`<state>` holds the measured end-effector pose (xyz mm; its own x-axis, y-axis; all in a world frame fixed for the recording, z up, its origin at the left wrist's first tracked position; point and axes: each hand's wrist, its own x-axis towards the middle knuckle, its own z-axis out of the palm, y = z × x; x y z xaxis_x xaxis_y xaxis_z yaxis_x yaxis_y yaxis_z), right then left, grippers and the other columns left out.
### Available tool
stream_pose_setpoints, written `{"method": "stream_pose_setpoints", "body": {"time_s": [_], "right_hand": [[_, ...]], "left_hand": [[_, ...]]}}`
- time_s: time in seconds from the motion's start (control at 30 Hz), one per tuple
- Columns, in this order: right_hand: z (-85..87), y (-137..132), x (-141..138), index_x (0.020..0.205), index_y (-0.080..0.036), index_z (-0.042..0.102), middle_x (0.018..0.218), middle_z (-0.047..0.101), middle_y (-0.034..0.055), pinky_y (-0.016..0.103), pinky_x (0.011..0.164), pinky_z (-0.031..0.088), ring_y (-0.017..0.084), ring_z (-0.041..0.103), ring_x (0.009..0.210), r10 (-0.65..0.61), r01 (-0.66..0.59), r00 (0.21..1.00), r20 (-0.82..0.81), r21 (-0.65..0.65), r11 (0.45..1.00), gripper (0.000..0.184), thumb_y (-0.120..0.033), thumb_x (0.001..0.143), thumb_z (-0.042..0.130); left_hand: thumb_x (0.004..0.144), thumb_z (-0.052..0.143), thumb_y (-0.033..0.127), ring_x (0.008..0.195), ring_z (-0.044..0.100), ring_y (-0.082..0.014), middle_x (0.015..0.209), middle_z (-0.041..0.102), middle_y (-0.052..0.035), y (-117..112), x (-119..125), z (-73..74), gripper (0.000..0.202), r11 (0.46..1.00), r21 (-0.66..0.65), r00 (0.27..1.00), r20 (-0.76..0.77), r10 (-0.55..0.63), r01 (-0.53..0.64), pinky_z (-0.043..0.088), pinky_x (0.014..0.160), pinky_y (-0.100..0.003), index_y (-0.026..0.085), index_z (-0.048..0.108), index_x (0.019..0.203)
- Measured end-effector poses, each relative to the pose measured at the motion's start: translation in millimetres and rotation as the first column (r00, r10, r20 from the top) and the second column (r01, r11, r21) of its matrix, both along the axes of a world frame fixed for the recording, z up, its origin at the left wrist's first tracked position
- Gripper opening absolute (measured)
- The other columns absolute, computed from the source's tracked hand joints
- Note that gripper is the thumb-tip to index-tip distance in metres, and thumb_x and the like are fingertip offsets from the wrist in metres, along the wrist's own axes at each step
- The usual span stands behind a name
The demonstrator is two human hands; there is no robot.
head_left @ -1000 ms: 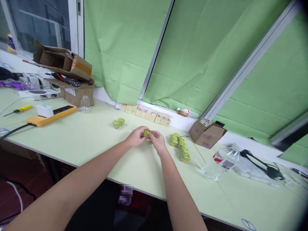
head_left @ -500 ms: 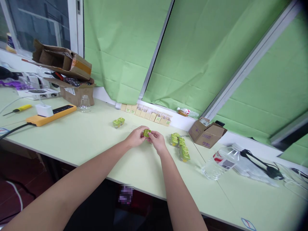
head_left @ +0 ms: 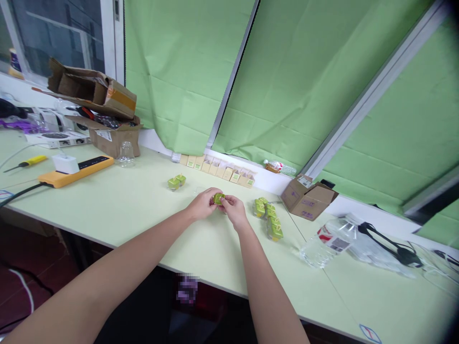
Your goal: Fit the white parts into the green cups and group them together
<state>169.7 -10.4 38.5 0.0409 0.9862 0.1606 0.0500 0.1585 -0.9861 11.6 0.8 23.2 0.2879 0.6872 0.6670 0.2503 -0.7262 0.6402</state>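
Observation:
Between my two hands, above the middle of the table, is a small green-topped box. My left hand grips it from the left side, fingers curled round it. On the right, my right hand pinches its near edge with thumb and fingers. The box's lower part is hidden by my fingers. Similar green-topped clear boxes stand in a group right of my hands. A pair of green-topped boxes sits to the left. Behind, a row of small tan cartons lines the wall.
An orange power strip and a yellow screwdriver lie at left, near stacked cardboard boxes and a clear plastic cup. At right are an opened cardboard box, a large clear bottle and a black headset.
Almost nothing differs. Both hands stay in the same place on the green-topped box, with only a very slight shift of the right fingers.

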Motion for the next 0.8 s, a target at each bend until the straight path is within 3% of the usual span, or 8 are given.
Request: {"method": "stream_pose_setpoints", "body": {"time_s": [0.8], "right_hand": [[-9.4, 4.2, 2.1, 0.088, -0.018, 0.068, 0.085, 0.074, 0.0065, 0.032, 0.068, 0.058, 0.018, 0.069, 0.068, -0.094, 0.078, 0.963, 0.253, 0.073, 0.994, 0.023, -0.035, 0.074, 0.066]], "left_hand": [[0.073, 0.055, 0.007, 0.094, 0.062, -0.0193, 0.112, 0.064, -0.0063, -9.9, 1.2, 6.3, 0.042, 0.998, 0.056, 0.997, -0.083, -0.002, 0.007, 0.051, 0.078, -0.029, 0.022, 0.060, 0.112]]}}
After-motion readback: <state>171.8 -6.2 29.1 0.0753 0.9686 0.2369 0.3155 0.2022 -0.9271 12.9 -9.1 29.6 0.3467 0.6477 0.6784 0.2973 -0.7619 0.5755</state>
